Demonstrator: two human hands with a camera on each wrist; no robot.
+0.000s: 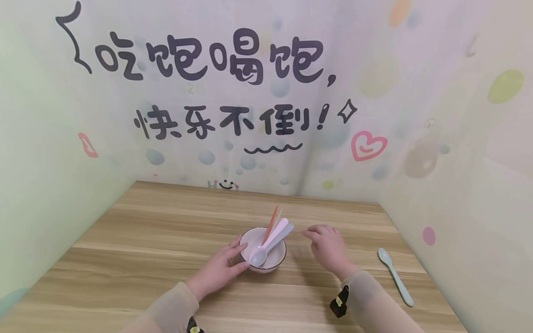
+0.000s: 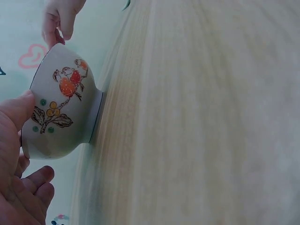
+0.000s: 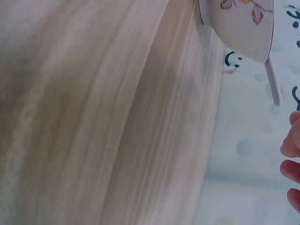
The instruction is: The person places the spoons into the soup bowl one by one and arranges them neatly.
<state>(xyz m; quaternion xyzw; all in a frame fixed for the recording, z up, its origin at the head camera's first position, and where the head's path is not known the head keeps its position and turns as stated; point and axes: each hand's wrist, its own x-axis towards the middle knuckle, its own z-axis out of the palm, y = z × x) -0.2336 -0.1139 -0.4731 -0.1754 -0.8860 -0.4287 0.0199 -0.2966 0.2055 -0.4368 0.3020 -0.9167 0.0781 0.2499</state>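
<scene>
A white bowl (image 1: pixel 272 267) with a dark rim stands upright on the table; its outside, in the left wrist view, carries a painted fruit branch. My left hand (image 1: pixel 220 266) holds it by its left side, thumb and fingers at the rim. Inside lean a grey-blue spoon (image 1: pixel 259 257), a pale pink handle (image 1: pixel 281 225), an orange-red stick-like handle (image 1: pixel 272 219) and a thin whitish one, their lower ends partly hidden. To the right of the bowl, apart from the handles, my right hand (image 1: pixel 331 247) hovers with loosely bent fingers and nothing in them.
A light blue-green spoon (image 1: pixel 395 276) lies on the wooden table (image 1: pixel 166 217) at the right, close to the side edge. Walls with printed patterns stand along the table's back, left and right; the back wall (image 1: pixel 200 92) carries large dark lettering.
</scene>
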